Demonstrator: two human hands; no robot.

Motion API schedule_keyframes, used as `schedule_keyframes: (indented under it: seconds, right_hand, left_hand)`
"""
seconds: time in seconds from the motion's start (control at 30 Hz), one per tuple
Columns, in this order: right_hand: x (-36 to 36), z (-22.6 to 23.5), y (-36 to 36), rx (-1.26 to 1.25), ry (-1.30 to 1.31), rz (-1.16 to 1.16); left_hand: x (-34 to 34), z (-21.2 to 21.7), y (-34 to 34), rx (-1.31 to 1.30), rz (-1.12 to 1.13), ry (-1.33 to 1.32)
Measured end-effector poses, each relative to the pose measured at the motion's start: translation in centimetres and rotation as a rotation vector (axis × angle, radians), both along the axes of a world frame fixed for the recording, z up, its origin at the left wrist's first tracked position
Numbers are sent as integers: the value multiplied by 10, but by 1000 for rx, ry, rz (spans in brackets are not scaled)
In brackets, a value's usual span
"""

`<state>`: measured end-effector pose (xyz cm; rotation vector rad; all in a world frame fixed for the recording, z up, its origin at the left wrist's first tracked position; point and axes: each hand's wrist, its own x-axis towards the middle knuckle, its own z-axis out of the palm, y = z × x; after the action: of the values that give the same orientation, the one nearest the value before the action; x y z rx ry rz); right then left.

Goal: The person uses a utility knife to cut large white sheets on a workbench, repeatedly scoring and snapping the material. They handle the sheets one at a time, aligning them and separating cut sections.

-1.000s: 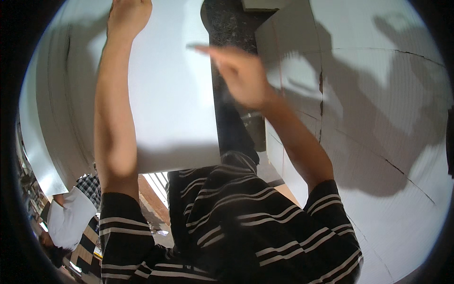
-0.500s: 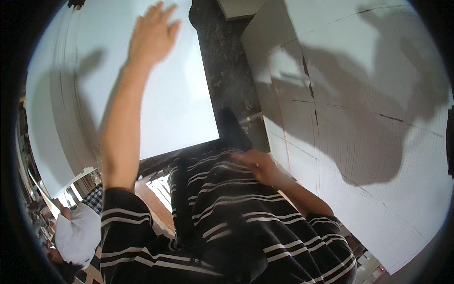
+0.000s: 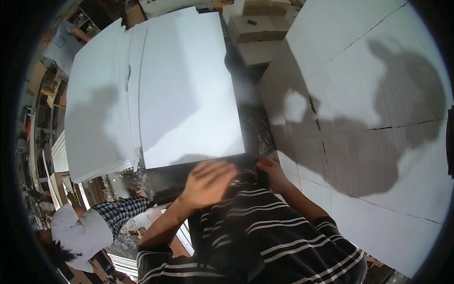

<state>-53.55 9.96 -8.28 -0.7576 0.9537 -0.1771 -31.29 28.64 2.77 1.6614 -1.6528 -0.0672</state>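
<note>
My left hand [image 3: 208,183] is just off the near edge of a white sheet [image 3: 203,128], in front of my striped shirt. It is smeared by motion; its fingers look stretched out, and nothing shows in them. To its right, my right hand [image 3: 274,174] is beside the dark table edge near the sheet's near right corner. Its thumb and fingers are closed together, and what they may hold is too small to make out. The sheet has a notch in its right edge and touches neither hand.
Left of the sheet lies a stack of white panels [image 3: 97,109]. A tall block of white stacked boards [image 3: 359,156] stands close on my right. Cardboard boxes [image 3: 260,28] are at the back. One person [image 3: 85,227] is at the lower left, another [image 3: 66,45] at the upper left.
My left hand has drawn back from above the white sheet to its near edge. My right hand has shifted slightly right, to the table edge. The view now takes in more of the far side.
</note>
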Motion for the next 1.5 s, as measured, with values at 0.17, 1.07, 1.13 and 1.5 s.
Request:
schedule_keyframes:
  seconds: [0.17,1.07,1.13,1.5]
  right_hand:
    - [45,19,-46,-163,-79,173]
    - [203,6,-7,67,-455,561]
    - [208,7,13,20,-479,545]
    - [224,6,110,-538,-429,116]
  left_hand:
    - [36,-16,-6,294,432,-399]
    - [-85,33,43,-521,1268,82]
    - [-84,24,64,-624,1229,278]
    - [-35,-77,201,-786,1029,1055]
